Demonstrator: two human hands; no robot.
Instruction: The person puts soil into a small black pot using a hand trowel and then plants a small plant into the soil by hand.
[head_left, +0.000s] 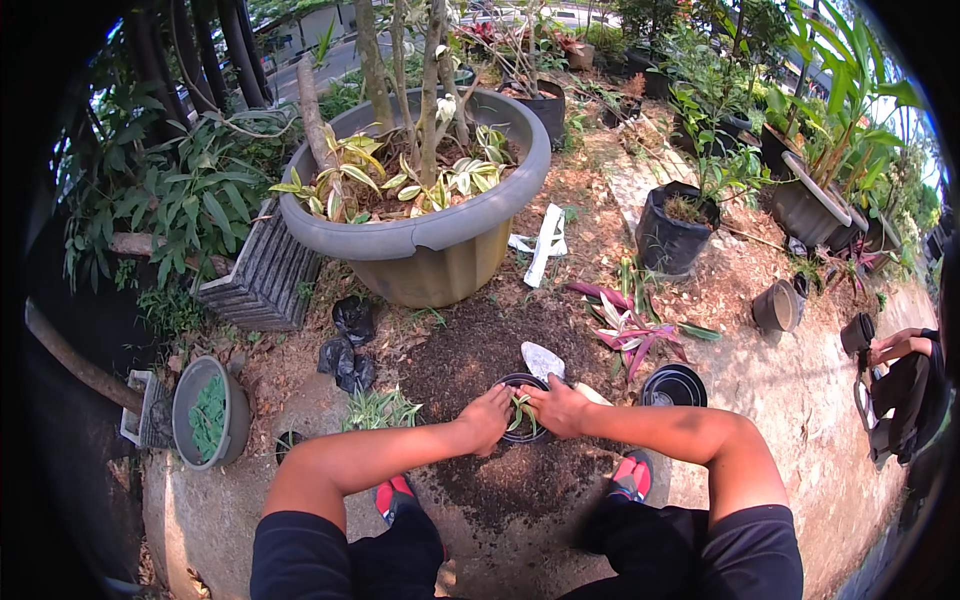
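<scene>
A small black plastic pot (523, 436) stands on dark loose soil in front of me. A little plant with narrow striped green leaves (520, 409) rises from it. My left hand (486, 418) is at the pot's left side, fingers reaching over the rim beside the plant. My right hand (561, 409) is on the opposite side, its fingers also at the rim and soil. Whether the fingers grip or press is hard to see. Just beyond my right hand lies a hand trowel with a soil-dusted blade (543, 361) and a pale handle (592, 394).
Nested black pots (673, 388) stand right; uprooted purple-leaved plants (637, 334) lie beyond. Striped seedlings (381, 409), black plastic bags (346, 364) and a grey basin (238, 420) are left. A large planter (431, 274) stands ahead. Another person (904, 390) sits far right, holding a pot (857, 333).
</scene>
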